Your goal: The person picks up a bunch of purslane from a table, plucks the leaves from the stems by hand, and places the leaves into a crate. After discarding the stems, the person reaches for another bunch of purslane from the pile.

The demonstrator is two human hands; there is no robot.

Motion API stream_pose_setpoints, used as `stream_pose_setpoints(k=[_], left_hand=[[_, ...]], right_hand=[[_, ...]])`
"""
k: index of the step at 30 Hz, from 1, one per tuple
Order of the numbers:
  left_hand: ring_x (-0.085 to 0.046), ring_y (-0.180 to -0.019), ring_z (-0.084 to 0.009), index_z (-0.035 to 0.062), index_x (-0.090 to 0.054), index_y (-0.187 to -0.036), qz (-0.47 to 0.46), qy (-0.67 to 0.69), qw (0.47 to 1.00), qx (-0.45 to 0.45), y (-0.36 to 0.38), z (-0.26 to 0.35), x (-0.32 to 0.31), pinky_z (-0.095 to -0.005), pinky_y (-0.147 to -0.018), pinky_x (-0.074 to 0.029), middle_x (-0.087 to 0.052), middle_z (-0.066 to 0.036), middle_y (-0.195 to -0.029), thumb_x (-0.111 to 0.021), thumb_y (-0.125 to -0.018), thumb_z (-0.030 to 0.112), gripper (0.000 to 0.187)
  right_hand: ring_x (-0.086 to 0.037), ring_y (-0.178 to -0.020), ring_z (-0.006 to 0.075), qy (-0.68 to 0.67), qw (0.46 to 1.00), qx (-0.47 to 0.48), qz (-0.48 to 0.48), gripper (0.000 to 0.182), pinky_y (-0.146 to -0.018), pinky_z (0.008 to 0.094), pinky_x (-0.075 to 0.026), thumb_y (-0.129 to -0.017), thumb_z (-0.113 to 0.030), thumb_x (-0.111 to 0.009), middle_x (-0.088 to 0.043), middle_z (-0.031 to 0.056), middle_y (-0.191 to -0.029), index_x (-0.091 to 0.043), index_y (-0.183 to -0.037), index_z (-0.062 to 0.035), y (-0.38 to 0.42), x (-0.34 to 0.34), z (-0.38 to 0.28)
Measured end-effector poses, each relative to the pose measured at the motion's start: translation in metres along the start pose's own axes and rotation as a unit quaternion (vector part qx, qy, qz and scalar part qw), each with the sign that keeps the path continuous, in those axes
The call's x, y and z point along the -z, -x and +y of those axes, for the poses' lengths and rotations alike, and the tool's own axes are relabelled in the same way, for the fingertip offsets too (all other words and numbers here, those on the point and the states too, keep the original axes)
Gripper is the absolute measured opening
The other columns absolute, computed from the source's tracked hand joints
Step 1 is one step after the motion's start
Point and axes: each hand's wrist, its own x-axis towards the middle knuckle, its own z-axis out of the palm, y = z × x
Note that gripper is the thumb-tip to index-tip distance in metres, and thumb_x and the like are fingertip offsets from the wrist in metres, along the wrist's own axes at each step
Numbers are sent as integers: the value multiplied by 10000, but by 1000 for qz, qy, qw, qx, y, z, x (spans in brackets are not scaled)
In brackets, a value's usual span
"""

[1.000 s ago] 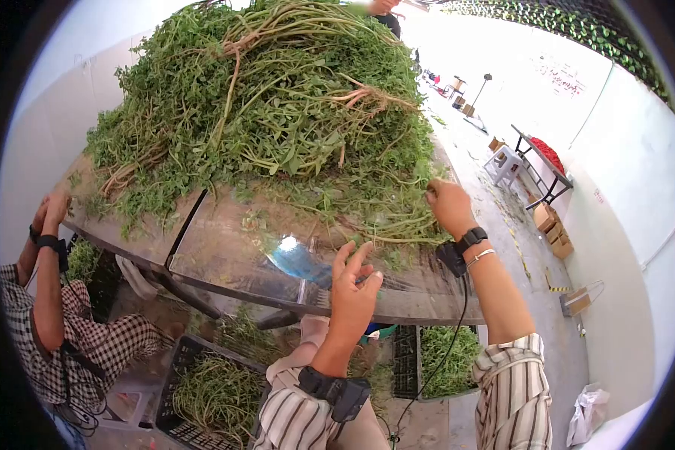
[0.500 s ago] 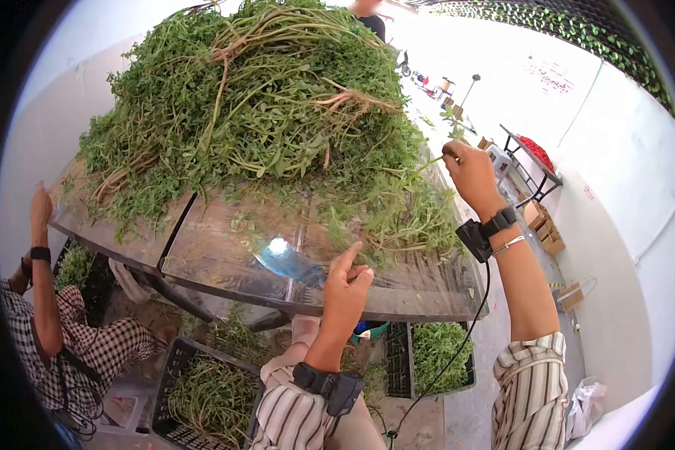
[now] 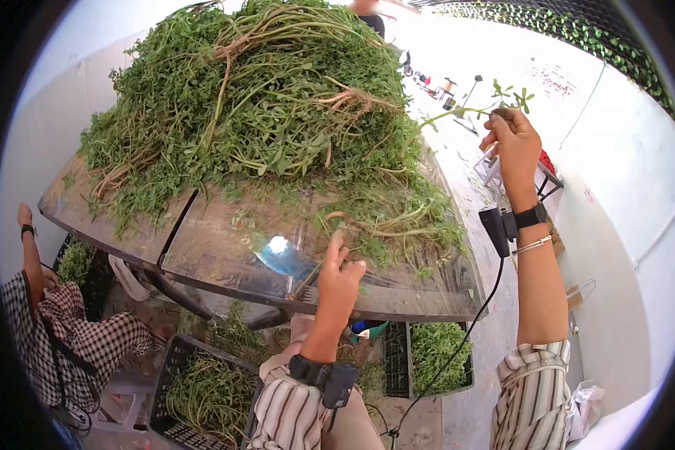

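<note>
A tall heap of leafy green plants (image 3: 270, 120) with long stems and some pinkish roots covers much of the table (image 3: 225, 259). My right hand (image 3: 519, 142) is raised beyond the table's right side, pinching a leafy green stem (image 3: 457, 112). The stem stretches left to the edge of the heap, its small leaves showing above my fingers. Low over the front of the table is my left hand (image 3: 339, 281), index finger stretched out and thumb apart. A curled stem (image 3: 337, 216) lies just past its fingertip, and a thin one shows beside the hand.
Below the table stand a black crate (image 3: 202, 401) of stems and another crate (image 3: 441, 360) of greens. A person in checked clothes (image 3: 75, 337) sits at the left. A cable (image 3: 472, 330) hangs from my right wrist device. Another person stands beyond the heap.
My right hand has moved up and right, drawing the stem out from the heap. My left hand has shifted slightly. The other person's hand at the left has dropped lower.
</note>
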Motion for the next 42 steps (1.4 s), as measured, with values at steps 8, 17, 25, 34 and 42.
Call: stream_pose_setpoints(k=[8, 17, 25, 34, 42], left_hand=[[-496, -1086, -234, 28, -248, -1380, -51, 130, 990, 20, 2, 9, 8, -366, -887, -450, -457, -125, -1218, -586, -816, 54, 657], [-556, -848, -131, 12, -377, -1307, -18, 248, 969, 5, 3, 9, 3, -263, -745, -497, -545, -40, -1012, -608, -840, 94, 528], [-582, -761, -103, 19, -553, -1157, 37, 257, 966, -9, 5, 11, 3, -274, -705, -528, -610, -40, -872, -581, -871, 183, 331], [-610, -736, -138, -11, -583, -1096, 131, 211, 967, -50, 10, 18, 0, -281, -700, -538, -632, -66, -793, -598, -857, 158, 293], [-619, -745, -154, -19, -581, -1091, 131, 210, 965, -81, 11, 18, -1, -289, -685, -555, -630, -90, -842, -596, -858, 157, 293]], right_hand=[[-546, -445, 98, 108, 984, -40, -139, 178, -445, 239, -418, -797, -127, -538, -604, 60, -604, -610, -858, 24, 74, -6, 11], [-541, -452, 99, 40, 963, -119, -240, 147, -440, 242, -401, -808, -100, -540, -574, 68, -595, -581, -860, 32, 150, -14, 23], [-527, -453, 89, 24, 965, -118, -234, 148, -440, 236, -399, -814, -84, -530, -555, 53, -583, -583, -902, 23, 163, -9, 35], [-478, -453, 69, -50, 941, -216, -254, 245, -442, 239, -385, -840, -99, -529, -538, 31, -585, -546, -1067, -9, 156, -8, 9], [-551, -676, 246, 178, 935, 111, -285, 178, -585, 332, -437, -761, -53, -568, -493, 90, -746, -590, -929, 2, 157, -18, 17]])
